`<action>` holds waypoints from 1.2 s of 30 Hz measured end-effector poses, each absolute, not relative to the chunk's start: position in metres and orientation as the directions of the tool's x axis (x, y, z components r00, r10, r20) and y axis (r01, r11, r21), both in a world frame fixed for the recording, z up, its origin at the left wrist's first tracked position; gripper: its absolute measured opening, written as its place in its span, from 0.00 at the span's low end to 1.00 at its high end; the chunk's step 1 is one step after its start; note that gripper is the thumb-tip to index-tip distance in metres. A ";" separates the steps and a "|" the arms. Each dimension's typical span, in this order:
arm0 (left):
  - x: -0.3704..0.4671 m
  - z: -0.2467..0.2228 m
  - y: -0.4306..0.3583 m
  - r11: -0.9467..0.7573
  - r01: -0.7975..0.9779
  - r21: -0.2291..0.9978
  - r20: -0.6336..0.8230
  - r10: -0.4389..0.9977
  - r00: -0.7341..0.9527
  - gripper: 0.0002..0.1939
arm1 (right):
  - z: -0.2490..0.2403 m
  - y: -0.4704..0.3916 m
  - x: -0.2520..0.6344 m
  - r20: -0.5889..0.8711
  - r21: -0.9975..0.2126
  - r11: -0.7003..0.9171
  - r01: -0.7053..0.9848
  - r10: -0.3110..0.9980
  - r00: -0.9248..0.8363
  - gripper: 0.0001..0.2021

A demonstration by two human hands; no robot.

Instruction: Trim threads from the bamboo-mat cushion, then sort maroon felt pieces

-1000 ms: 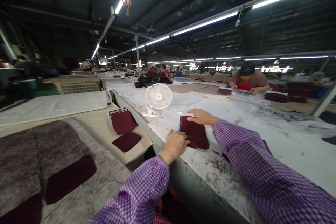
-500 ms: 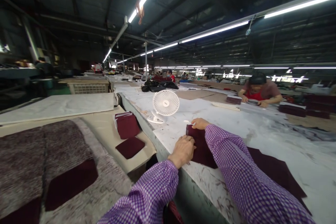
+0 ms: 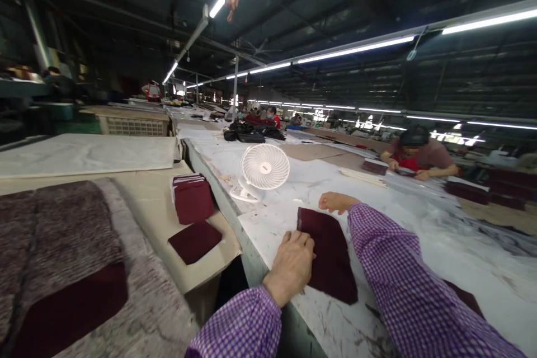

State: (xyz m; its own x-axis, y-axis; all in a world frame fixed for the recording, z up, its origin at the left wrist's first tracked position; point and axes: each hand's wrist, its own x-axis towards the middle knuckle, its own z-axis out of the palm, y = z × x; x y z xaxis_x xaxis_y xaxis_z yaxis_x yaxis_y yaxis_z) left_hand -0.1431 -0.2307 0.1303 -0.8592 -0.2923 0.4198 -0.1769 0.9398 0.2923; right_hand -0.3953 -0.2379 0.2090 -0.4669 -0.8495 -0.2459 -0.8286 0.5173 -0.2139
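A maroon fabric piece (image 3: 329, 254) lies flat on the white-covered table, its left edge under the fingers of my left hand (image 3: 291, 263). That hand rests on the cloth with its fingers stretched out. Beyond the piece's upper right edge, my right hand (image 3: 337, 202) is apart from the cloth, its fingers bent together. Whether something small sits in them I cannot make out. My right sleeve partly hides another maroon piece (image 3: 465, 296) at the right.
A white fan (image 3: 265, 166) stands on the table (image 3: 289, 210) beyond my hands. On the lower surface at left are a stack of maroon pieces (image 3: 193, 199) and a single piece (image 3: 195, 241). A co-worker (image 3: 419, 154) handles something across the table at right.
My right hand has come off the fabric's top edge and shifted right, uncovering more of the piece. My left hand stays on its left edge. The view has shifted slightly.
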 end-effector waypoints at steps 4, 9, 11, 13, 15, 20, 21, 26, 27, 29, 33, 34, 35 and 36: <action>-0.142 0.128 -0.230 0.933 -0.137 0.333 0.458 -0.287 -0.841 0.08 | 0.207 -0.221 -0.415 -0.349 -0.251 0.612 -0.750 -0.780 -0.520 0.12; -0.138 0.133 -0.228 0.930 -0.093 0.356 0.457 -0.260 -0.851 0.09 | 0.194 -0.211 -0.419 -0.322 -0.319 0.592 -0.740 -0.802 -0.503 0.17; -0.136 0.135 -0.227 0.912 -0.063 0.406 0.455 -0.261 -0.851 0.10 | 0.193 -0.209 -0.416 -0.290 -0.335 0.547 -0.767 -0.835 -0.468 0.15; -0.134 0.136 -0.227 0.876 -0.021 0.481 0.457 -0.272 -0.847 0.11 | 0.194 -0.209 -0.412 -0.264 -0.343 0.490 -0.802 -0.869 -0.418 0.12; -0.133 0.137 -0.227 0.831 0.015 0.556 0.458 -0.292 -0.839 0.09 | 0.197 -0.209 -0.407 -0.230 -0.335 0.430 -0.838 -0.900 -0.370 0.09; -0.132 0.143 -0.241 0.669 0.056 0.741 0.420 -0.397 -0.816 0.05 | 0.204 -0.208 -0.393 -0.054 -0.264 0.300 -0.917 -0.954 -0.296 0.06; -0.133 0.147 -0.247 0.638 0.051 0.769 0.411 -0.430 -0.804 0.05 | 0.206 -0.207 -0.390 -0.019 -0.254 0.278 -0.927 -0.959 -0.282 0.06; -0.154 0.168 -0.286 0.708 -0.105 0.698 0.403 -0.509 -0.761 0.10 | 0.209 -0.199 -0.379 0.117 -0.251 0.219 -0.943 -0.960 -0.254 0.13; -0.162 0.172 -0.293 0.740 -0.138 0.658 0.397 -0.497 -0.772 0.11 | 0.209 -0.198 -0.377 0.132 -0.259 0.211 -0.943 -0.959 -0.251 0.14; -0.181 0.178 -0.306 0.774 -0.172 0.609 0.379 -0.474 -0.795 0.14 | 0.210 -0.197 -0.373 0.144 -0.285 0.174 -0.943 -0.965 -0.221 0.14; -0.219 0.183 -0.323 0.760 -0.121 0.639 0.321 -0.406 -0.855 0.15 | 0.213 -0.194 -0.365 0.124 -0.331 0.085 -0.940 -0.983 -0.132 0.13; -0.226 0.182 -0.326 0.753 -0.089 0.652 0.307 -0.369 -0.877 0.14 | 0.213 -0.194 -0.363 0.123 -0.332 0.076 -0.940 -0.985 -0.123 0.12; -0.232 0.182 -0.328 0.744 -0.054 0.666 0.293 -0.327 -0.898 0.14 | 0.214 -0.193 -0.361 0.128 -0.325 0.065 -0.943 -0.985 -0.112 0.12; -0.237 0.181 -0.330 0.731 -0.018 0.682 0.281 -0.285 -0.916 0.14 | 0.215 -0.192 -0.360 0.139 -0.310 0.054 -0.949 -0.985 -0.101 0.12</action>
State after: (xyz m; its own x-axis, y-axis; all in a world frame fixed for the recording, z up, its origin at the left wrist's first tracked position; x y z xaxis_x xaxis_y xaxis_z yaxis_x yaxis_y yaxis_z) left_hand -0.2371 -0.3298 0.1806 -0.9162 -0.2852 0.2813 -0.0182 0.7310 0.6821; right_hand -0.3601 -0.1925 0.2149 -0.1012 -0.9851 0.1390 -0.9492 0.0538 -0.3099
